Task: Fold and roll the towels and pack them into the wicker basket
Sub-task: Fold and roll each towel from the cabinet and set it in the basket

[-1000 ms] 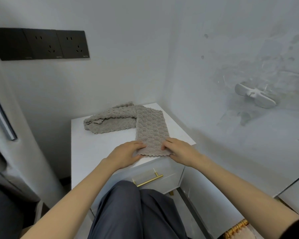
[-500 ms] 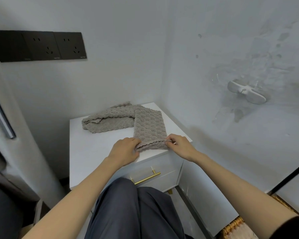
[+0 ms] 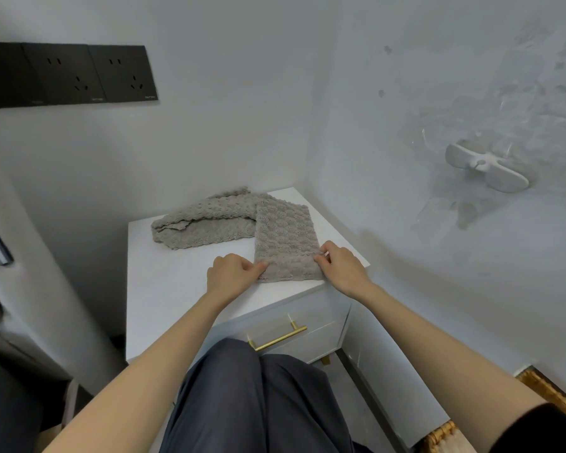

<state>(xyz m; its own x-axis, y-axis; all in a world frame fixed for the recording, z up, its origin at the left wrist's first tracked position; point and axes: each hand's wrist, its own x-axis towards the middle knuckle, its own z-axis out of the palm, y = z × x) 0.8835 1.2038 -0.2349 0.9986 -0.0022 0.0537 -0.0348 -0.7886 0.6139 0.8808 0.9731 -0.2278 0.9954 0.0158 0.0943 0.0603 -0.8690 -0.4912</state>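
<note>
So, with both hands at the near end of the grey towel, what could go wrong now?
The towel lies close to the front edge of the white cabinet, so its roll may slip off. The left hand and right hand may roll unevenly. The second towel touches it and may be dragged along.

Both forearms are bare from wrist to well above the elbow. The left hand (image 3: 231, 273) wears nothing that shows. The right hand (image 3: 340, 266) has a small bright glint at one finger, perhaps a ring, too small to tell. At the right upper arm a black sleeve (image 3: 536, 429) begins, cut off by the frame's edge. The legs are in dark blue-grey trousers (image 3: 258, 407) of smooth cloth, with soft folds and a crease between the thighs.
</note>
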